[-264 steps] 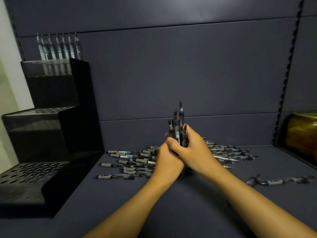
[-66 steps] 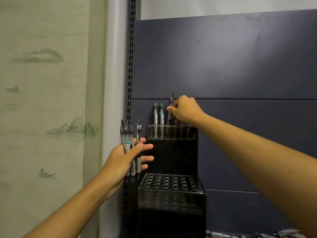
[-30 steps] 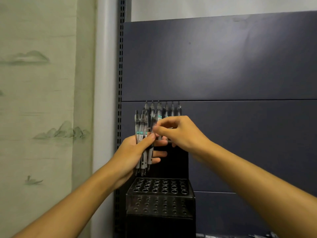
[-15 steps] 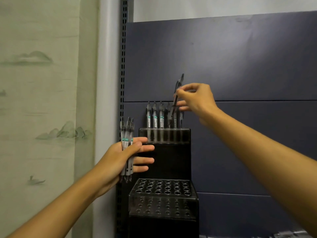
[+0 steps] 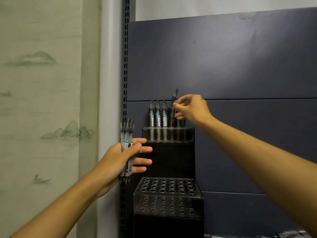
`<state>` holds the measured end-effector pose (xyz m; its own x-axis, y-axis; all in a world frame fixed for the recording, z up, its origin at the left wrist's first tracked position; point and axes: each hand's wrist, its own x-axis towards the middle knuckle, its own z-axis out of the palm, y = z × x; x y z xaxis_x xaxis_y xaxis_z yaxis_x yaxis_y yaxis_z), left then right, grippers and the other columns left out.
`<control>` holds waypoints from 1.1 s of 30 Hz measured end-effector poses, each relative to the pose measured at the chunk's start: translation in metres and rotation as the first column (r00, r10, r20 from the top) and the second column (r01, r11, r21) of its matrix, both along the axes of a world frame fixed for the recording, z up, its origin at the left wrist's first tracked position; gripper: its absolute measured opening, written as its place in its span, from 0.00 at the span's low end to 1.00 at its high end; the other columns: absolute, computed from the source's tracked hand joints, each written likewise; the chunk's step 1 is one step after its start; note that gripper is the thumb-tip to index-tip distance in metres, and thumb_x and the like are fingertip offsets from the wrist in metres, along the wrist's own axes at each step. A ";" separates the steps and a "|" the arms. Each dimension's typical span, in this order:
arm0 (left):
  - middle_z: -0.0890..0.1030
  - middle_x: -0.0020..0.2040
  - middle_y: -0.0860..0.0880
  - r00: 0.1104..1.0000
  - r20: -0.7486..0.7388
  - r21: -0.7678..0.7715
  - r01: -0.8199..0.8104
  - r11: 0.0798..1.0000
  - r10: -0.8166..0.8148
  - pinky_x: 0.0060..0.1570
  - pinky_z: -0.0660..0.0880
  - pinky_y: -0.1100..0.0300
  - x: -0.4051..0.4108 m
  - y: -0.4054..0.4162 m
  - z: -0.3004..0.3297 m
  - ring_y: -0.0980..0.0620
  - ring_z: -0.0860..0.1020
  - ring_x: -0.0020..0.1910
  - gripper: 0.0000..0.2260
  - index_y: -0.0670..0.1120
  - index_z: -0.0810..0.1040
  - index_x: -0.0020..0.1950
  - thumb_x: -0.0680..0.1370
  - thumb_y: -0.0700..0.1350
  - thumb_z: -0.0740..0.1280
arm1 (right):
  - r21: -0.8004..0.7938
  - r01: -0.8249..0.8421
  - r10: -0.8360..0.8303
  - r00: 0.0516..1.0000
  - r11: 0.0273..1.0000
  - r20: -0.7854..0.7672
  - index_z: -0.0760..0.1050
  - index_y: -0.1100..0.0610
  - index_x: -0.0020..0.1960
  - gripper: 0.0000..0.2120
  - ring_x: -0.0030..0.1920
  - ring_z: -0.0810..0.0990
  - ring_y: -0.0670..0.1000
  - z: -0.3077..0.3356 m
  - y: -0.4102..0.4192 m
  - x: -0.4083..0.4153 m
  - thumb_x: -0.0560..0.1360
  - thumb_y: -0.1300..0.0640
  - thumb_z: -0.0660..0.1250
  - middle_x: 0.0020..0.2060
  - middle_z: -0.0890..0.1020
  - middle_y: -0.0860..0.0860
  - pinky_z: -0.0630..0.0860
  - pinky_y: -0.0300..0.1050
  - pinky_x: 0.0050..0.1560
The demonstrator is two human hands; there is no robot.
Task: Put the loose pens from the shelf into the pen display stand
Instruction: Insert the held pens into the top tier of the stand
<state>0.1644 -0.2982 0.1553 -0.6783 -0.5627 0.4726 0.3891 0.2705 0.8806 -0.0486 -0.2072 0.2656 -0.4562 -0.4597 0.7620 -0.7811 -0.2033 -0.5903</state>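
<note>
Right hand [image 5: 192,109] pinches near-upright pen [image 5: 174,102]; left hand [image 5: 118,158] grips upright bundle [image 5: 126,134].

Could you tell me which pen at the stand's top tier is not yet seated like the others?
The dark pen pinched by the right hand: it tilts and rides higher, while the pens left of it stand upright.

The left hand [image 5: 120,157] is raised at the lower left, palm turned to the right. Its thumb presses over a small bundle of pens [image 5: 126,143] and holds them upright against the palm, while the other fingers stretch out straight to the right. The right arm reaches up and forward from the right side. The right hand [image 5: 192,109] pinches one pen [image 5: 174,103] between thumb and fingertips, wrist slightly bent.
</note>
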 end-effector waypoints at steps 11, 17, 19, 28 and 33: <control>0.86 0.50 0.45 1.000 -0.018 0.037 0.010 0.999 -0.010 0.36 0.83 0.57 -0.002 -0.001 -0.003 0.46 0.85 0.40 0.10 0.45 0.78 0.59 0.81 0.42 0.62 | 0.189 0.074 -0.063 0.996 0.979 -0.067 0.79 0.63 0.51 0.11 0.34 0.84 0.48 -0.007 -0.004 0.000 0.76 0.55 0.73 0.39 0.85 0.55 0.79 0.33 0.30; 0.86 0.50 0.45 0.999 -0.030 0.045 0.027 0.999 -0.026 0.36 0.83 0.58 -0.002 0.001 -0.002 0.47 0.85 0.40 0.10 0.44 0.78 0.59 0.80 0.44 0.63 | 0.135 0.146 -0.126 0.982 0.980 -0.144 0.77 0.59 0.48 0.13 0.31 0.82 0.44 -0.009 0.006 0.005 0.74 0.50 0.74 0.35 0.84 0.52 0.81 0.36 0.32; 0.86 0.50 0.45 0.999 -0.033 0.038 0.030 0.999 -0.028 0.35 0.83 0.58 -0.002 0.003 0.000 0.47 0.85 0.40 0.10 0.45 0.78 0.59 0.80 0.44 0.63 | 0.091 0.131 -0.112 0.976 0.987 -0.187 0.79 0.58 0.49 0.12 0.34 0.82 0.44 -0.009 0.013 0.011 0.74 0.49 0.74 0.37 0.84 0.50 0.81 0.37 0.36; 0.86 0.49 0.44 0.979 -0.038 0.033 0.202 0.979 -0.201 0.36 0.83 0.58 -0.019 0.029 0.009 0.46 0.85 0.41 0.10 0.43 0.79 0.56 0.81 0.43 0.61 | 0.386 -0.222 0.320 0.923 0.895 -0.213 0.85 0.52 0.53 0.11 0.41 0.82 0.39 -0.039 0.032 0.061 0.76 0.47 0.71 0.42 0.86 0.47 0.77 0.32 0.44; 0.85 0.53 0.44 0.977 -0.009 -0.020 0.211 0.977 -0.211 0.38 0.82 0.58 -0.026 0.036 0.007 0.45 0.85 0.45 0.11 0.44 0.79 0.60 0.81 0.45 0.62 | 0.335 -0.320 0.372 0.923 0.886 -0.102 0.84 0.54 0.53 0.11 0.41 0.82 0.39 -0.053 0.039 0.059 0.76 0.49 0.71 0.44 0.86 0.49 0.75 0.30 0.41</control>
